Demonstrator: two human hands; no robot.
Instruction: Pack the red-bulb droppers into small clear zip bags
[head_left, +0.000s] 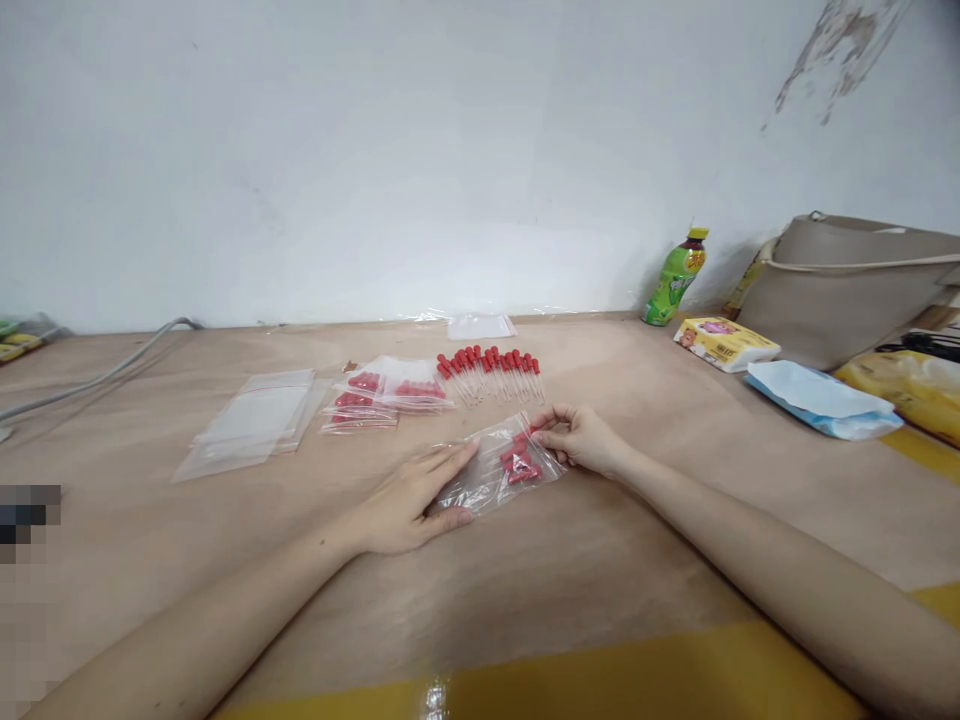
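Observation:
A clear zip-lock bag lies flat in front of me, with several red-bulbed droppers in its right part. My left hand rests over the bag's left end, fingers stretched out and thumb apart. At the bag's upper right corner, my right hand pinches with thumb and fingers; a bit of red shows beside the fingertips, and I cannot tell whether it is inside the bag. Just beyond, a row of droppers with red bulbs and thin clear stems is laid out on the brown-covered table.
Filled zip bags are piled left of the dropper row. Flat clear bags lie farther left, and a small white stack by the wall. At right are a green bottle, tissue pack, blue-white packet and grey bag.

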